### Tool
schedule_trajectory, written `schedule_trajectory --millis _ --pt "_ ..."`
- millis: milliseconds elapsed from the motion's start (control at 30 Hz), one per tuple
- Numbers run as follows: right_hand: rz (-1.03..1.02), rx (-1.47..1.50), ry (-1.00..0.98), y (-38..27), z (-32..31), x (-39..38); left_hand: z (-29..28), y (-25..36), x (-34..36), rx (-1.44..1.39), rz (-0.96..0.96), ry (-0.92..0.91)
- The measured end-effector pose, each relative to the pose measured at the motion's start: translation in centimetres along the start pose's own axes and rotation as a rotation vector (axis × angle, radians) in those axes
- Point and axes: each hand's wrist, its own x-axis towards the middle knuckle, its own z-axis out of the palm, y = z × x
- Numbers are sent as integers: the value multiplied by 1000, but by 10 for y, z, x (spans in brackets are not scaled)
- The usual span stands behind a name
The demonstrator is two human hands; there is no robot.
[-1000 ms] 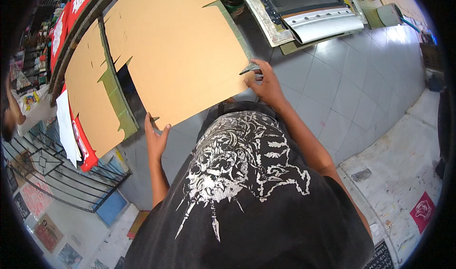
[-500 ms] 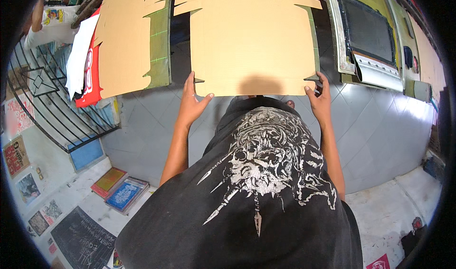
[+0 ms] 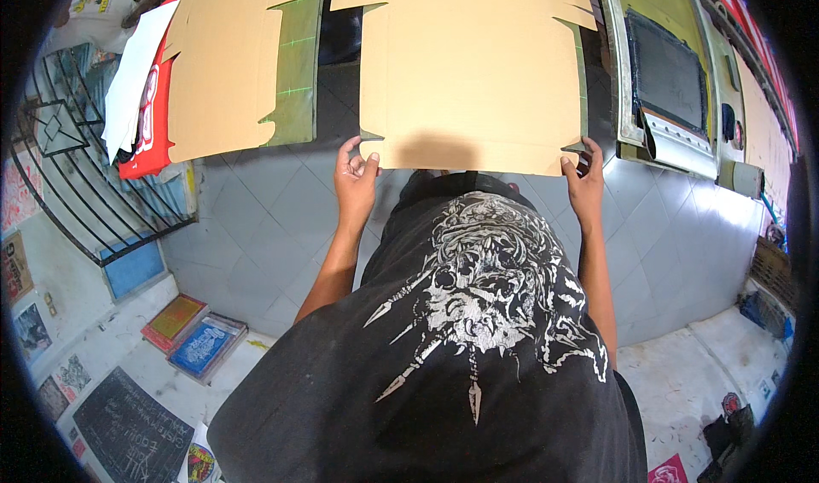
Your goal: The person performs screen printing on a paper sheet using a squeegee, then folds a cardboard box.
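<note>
A tan cardboard sheet (image 3: 469,82) with notched, cut sides lies over a green board, whose edge shows along its right side. My left hand (image 3: 355,180) pinches the sheet's near left corner between thumb and fingers. At the near right corner my right hand (image 3: 583,180) has the same kind of pinch, thumb on top. Both forearms reach up from below, on either side of my black printed shirt (image 3: 478,295). A round shadow falls on the sheet's near edge.
To the left, a second cardboard sheet (image 3: 222,73) covers another green board (image 3: 297,73). Beyond it hang red cloth (image 3: 152,129) and white sheets (image 3: 136,73). A framed screen (image 3: 670,65) stands at right. Black metal railing (image 3: 94,176) and blue and yellow frames (image 3: 205,346) are at lower left.
My fingers have closed in on the sheet's two near corners, where they were spread wider before. The view has shifted slightly, so the sheet appears farther right.
</note>
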Motion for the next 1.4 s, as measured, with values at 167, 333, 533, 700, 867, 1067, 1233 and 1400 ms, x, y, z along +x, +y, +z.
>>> schedule_trajectory --millis 167,333,533,700,867,1067,1233,1400 --pt "-6 -53 2 7 -1 2 5 2 -1 -54 -24 26" --pt "0 -16 -13 6 -2 2 3 0 -1 -37 -26 11" --pt "10 -24 -10 2 -1 2 11 7 -3 -109 -17 68" --pt "26 -27 -27 1 -2 2 7 2 -2 -55 -16 44" --pt "27 -41 -21 -4 -2 2 8 3 -2 -71 -7 40" --pt "45 -15 -26 -2 -2 2 3 -3 -1 -67 15 16" --pt "47 -35 -18 -3 -5 0 6 -3 -1 -34 -16 14" --pt "-57 -65 2 12 -2 3 5 3 -1 -14 -2 36"
